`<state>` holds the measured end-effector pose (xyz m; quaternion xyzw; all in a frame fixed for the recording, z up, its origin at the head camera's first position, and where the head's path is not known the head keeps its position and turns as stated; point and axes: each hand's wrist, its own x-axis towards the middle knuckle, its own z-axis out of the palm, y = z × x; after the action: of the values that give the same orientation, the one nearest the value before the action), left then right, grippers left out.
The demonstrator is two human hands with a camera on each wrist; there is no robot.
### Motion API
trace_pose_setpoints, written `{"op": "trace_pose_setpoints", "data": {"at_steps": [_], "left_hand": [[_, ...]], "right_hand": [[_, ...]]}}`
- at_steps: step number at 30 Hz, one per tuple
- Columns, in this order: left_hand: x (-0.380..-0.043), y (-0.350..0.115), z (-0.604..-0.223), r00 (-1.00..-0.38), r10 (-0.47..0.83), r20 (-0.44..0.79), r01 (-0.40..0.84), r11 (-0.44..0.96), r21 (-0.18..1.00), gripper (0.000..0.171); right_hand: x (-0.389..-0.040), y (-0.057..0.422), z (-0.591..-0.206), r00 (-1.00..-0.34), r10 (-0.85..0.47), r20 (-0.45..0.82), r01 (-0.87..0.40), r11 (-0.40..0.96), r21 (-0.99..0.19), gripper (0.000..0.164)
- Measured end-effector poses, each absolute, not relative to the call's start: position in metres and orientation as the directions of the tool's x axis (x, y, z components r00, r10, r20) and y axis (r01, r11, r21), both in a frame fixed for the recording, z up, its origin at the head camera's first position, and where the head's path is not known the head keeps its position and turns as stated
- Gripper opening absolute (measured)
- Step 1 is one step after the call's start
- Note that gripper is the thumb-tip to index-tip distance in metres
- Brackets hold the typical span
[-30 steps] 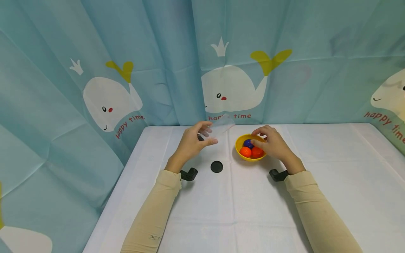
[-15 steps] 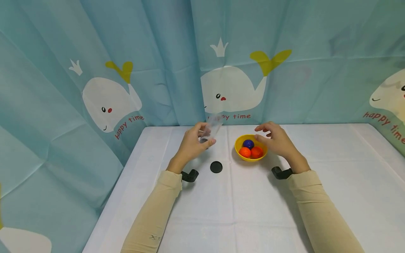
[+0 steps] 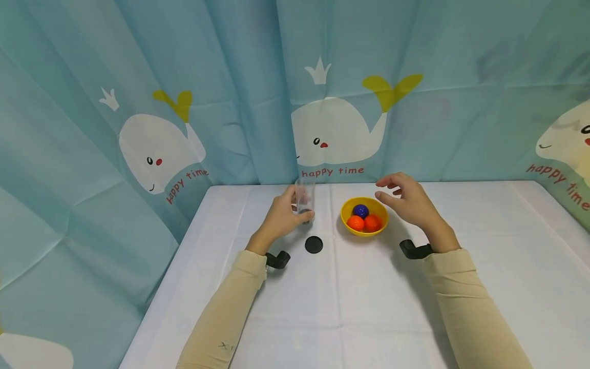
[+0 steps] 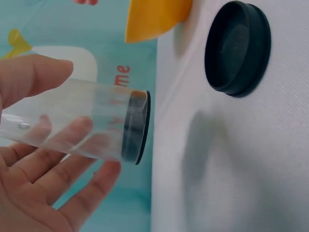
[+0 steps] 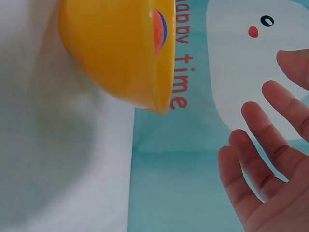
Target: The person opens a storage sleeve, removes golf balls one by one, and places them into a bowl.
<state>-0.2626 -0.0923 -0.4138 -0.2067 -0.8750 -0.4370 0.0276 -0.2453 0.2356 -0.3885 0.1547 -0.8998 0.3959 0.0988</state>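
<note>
In the head view, my left hand (image 3: 282, 215) grips a clear plastic tube (image 3: 304, 195) with thumb and fingers. The tube stands upright, and a black cap (image 4: 137, 128) closes its lower end in the left wrist view. A loose round black lid (image 3: 314, 245) lies on the table just in front of it. To the right is a yellow bowl (image 3: 362, 234) with a blue ball (image 3: 361, 210), an orange ball (image 3: 355, 223) and a red-orange ball (image 3: 372, 223) inside. My right hand (image 3: 410, 202) hovers beside the bowl's right rim, its relaxed fingers apart and holding nothing.
A white cloth covers the table (image 3: 382, 318). Along its far and left sides hangs a blue-green curtain (image 3: 249, 143) printed with white whales. Black camera mounts sit on both wrists.
The clear tube has turned from a tilt to upright in my left hand. My right hand has lifted out of the bowl and drawn back to the right, without a ball.
</note>
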Motion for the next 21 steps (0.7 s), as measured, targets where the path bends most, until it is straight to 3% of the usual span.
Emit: {"op": "trace_pose_setpoints", "data": {"at_steps": [6, 21], "left_hand": [[-0.263, -0.093, -0.419, -0.930, 0.328, 0.165, 0.335, 0.574, 0.747, 0.050], [-0.266, -0.095, -0.430, -0.940, 0.328, 0.091, 0.279, 0.591, 0.757, 0.054]], "right_hand": [[-0.242, 0.238, -0.384, -0.932, -0.202, 0.301, -0.358, 0.639, -0.680, 0.032], [-0.245, 0.248, -0.388, -0.943, -0.175, 0.285, -0.328, 0.648, -0.687, 0.033]]}}
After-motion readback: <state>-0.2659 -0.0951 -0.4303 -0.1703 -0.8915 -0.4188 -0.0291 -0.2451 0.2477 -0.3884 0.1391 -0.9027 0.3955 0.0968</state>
